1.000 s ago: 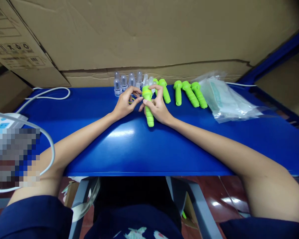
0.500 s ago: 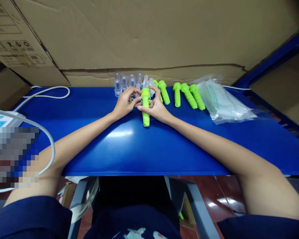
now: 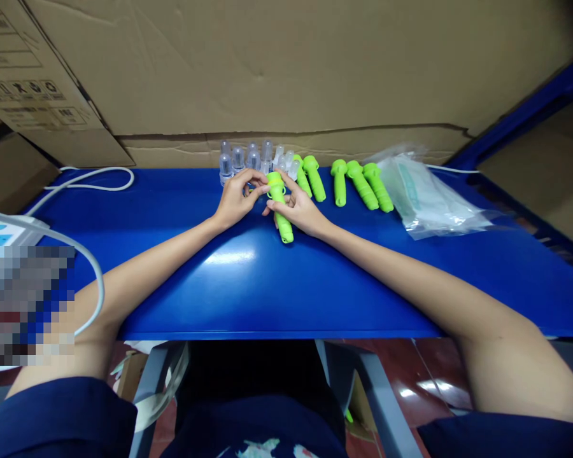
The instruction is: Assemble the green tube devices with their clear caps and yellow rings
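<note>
Both my hands meet at the far middle of the blue table (image 3: 267, 286). My right hand (image 3: 302, 210) is closed round a bright green plastic piece (image 3: 281, 215), which points toward me. My left hand (image 3: 236, 200) pinches at the top end of that same piece, where a small ring sits; its fingertips touch the head. Just behind my hands stand several small clear vials (image 3: 248, 158). To the right lie several more green pieces (image 3: 341, 182) in a row.
Clear plastic bags (image 3: 424, 197) lie at the far right of the table. Cardboard boxes (image 3: 267, 70) form a wall behind. A white cable (image 3: 93, 179) and a white power strip (image 3: 2, 230) sit at the left.
The green piece has tilted in my hands, its near end swinging slightly right. My left fingers shifted onto its head. Arms stay in place.
</note>
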`<state>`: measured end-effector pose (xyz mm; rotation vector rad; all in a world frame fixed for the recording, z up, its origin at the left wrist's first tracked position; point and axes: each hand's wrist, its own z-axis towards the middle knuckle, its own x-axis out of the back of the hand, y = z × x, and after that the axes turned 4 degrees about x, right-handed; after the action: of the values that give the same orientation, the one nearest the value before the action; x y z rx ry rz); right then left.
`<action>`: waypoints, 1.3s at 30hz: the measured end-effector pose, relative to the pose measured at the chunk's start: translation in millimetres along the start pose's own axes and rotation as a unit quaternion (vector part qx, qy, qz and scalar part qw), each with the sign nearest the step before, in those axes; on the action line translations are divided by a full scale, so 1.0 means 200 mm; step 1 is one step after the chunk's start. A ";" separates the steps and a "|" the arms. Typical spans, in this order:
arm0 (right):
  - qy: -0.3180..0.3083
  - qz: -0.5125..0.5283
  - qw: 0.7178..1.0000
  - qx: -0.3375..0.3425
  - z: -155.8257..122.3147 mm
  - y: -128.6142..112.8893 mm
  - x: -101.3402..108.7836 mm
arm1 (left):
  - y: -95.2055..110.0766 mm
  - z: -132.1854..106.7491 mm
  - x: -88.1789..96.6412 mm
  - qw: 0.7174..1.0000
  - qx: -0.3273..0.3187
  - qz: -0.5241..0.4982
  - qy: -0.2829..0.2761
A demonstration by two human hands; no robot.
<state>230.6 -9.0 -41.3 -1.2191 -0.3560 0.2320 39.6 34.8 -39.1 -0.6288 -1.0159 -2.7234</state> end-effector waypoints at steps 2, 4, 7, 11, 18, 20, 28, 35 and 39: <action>0.009 -0.010 1.000 0.012 0.00 0.00 0.00 | 0.02 0.00 0.00 1.000 -0.004 0.004 -0.007; 0.016 -0.024 0.999 0.024 0.00 0.00 0.00 | 0.03 0.00 0.01 1.000 -0.008 0.005 -0.022; 0.024 -0.044 0.998 0.035 0.00 0.00 0.00 | 0.03 0.00 0.02 0.999 -0.007 -0.001 -0.038; 0.034 -0.059 0.997 0.034 0.00 0.00 0.00 | 0.02 0.00 0.02 0.998 -0.010 -0.007 -0.055; 0.065 -0.023 0.997 0.029 0.00 0.00 -0.02 | 0.02 0.00 -0.01 0.999 -0.005 -0.043 -0.022; 0.066 -0.005 0.997 0.031 0.00 0.01 -0.02 | 0.00 0.00 -0.02 0.999 0.001 -0.053 -0.008; 0.057 -0.012 0.998 0.027 0.01 -0.03 -0.02 | 0.03 -0.01 0.00 0.999 -0.008 -0.040 0.032; 0.055 -0.031 0.998 0.016 -0.01 -0.03 -0.02 | 0.04 -0.01 0.00 1.000 0.005 -0.004 0.027; 0.046 -0.030 0.998 0.013 0.00 -0.03 -0.01 | 0.02 -0.01 0.00 0.999 0.025 -0.013 0.031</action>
<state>228.8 -12.3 -37.0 -1.1870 -0.3094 0.1279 40.9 30.1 -38.8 -0.5246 -1.0798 -2.7118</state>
